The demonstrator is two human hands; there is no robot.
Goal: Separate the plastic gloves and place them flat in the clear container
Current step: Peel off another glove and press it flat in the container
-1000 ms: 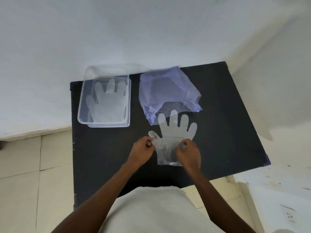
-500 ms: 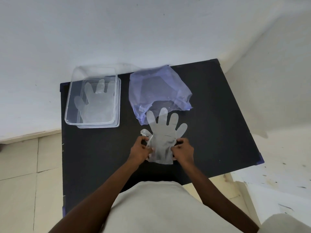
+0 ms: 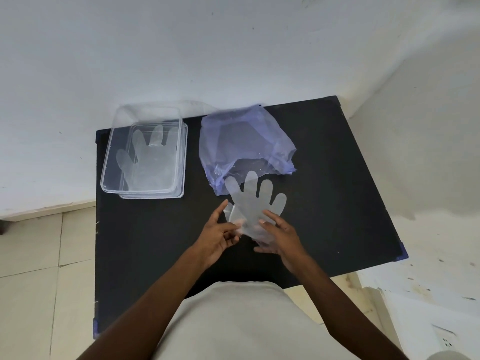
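Observation:
A translucent plastic glove (image 3: 255,201) lies fingers-away on the black table (image 3: 155,242), its fingertips over the edge of a purple plastic bag (image 3: 241,141). My left hand (image 3: 217,236) pinches the glove's cuff at its left side, index finger stretched out. My right hand (image 3: 281,236) has spread fingers at the cuff's right side, and the cuff is raised and draped over them. At the table's far left stands the clear container (image 3: 106,162); another glove (image 3: 150,162) lies flat inside it.
The container sits on what looks like its clear lid (image 3: 181,194), close to the table's left and far edges. White walls rise behind and to the right. Tiled floor shows on the left.
Both hands have loosened from tight pinches to spread fingers. The cuff has lifted off the table and crumpled slightly between them. The camera view has shifted a little.

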